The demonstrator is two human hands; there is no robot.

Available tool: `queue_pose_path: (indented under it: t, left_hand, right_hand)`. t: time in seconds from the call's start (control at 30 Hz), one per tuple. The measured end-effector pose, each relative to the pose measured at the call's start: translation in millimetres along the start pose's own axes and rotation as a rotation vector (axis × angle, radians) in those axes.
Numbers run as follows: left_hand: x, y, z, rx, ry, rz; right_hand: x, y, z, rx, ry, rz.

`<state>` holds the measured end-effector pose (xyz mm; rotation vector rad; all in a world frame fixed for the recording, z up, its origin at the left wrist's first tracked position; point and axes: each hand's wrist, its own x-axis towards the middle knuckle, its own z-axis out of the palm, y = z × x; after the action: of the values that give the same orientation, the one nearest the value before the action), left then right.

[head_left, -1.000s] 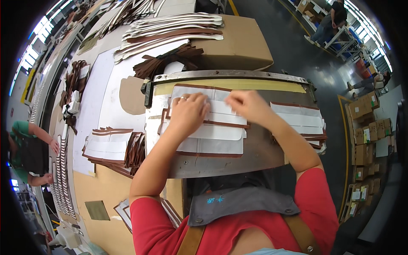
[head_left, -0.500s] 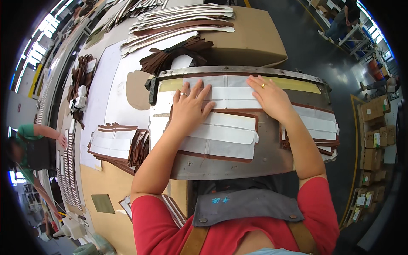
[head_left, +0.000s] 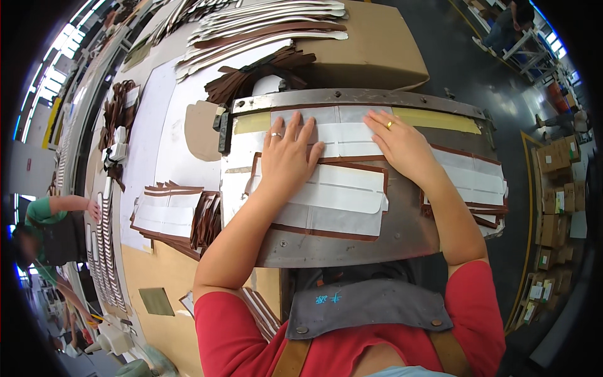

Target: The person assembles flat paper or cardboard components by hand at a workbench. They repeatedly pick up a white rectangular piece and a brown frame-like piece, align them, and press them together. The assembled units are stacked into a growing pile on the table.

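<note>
Both palms rest on a brown-edged panel with white and grey backing, which lies against the metal bar at the far side of a metal plate. My left hand is flat on the panel's left part, fingers spread and pointing away from me. On its right end lies my right hand, fingers stretched out close together. Neither hand grips anything. Just nearer than this panel is a second, similar panel, partly under my left wrist. More such panels are stacked right of my right forearm.
Yellow strips run along the metal bar. Left of the plate sits a stack of brown-edged panels. A cardboard box and bundled brown strips stand beyond. A co-worker's hand is at far left.
The view has shifted slightly. My left hand has slid a little nearer and to the right; my right hand stays on the panel's right end.
</note>
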<state>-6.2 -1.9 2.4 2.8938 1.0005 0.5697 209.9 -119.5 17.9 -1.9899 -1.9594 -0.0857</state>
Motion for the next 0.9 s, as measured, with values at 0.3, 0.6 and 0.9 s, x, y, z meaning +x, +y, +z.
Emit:
queue_pose_path:
  t: [0.3, 0.6, 0.9]
  left_hand:
    - [-1.1, 1.5, -0.9, -0.04, 0.078, 0.047]
    - [-1.6, 0.0, 0.7, -0.069, 0.148, 0.059]
    - [1.1, -16.9, -0.9, -0.268, 0.1, -0.076]
  right_hand:
    - [3.2, -16.7, -12.7, -0.012, -0.033, 0.0]
    - [39.2, -4.4, -5.8, 0.115, 0.058, -0.171]
    - [100.9, -42.1, 49.5, 0.246, 0.005, -0.311]
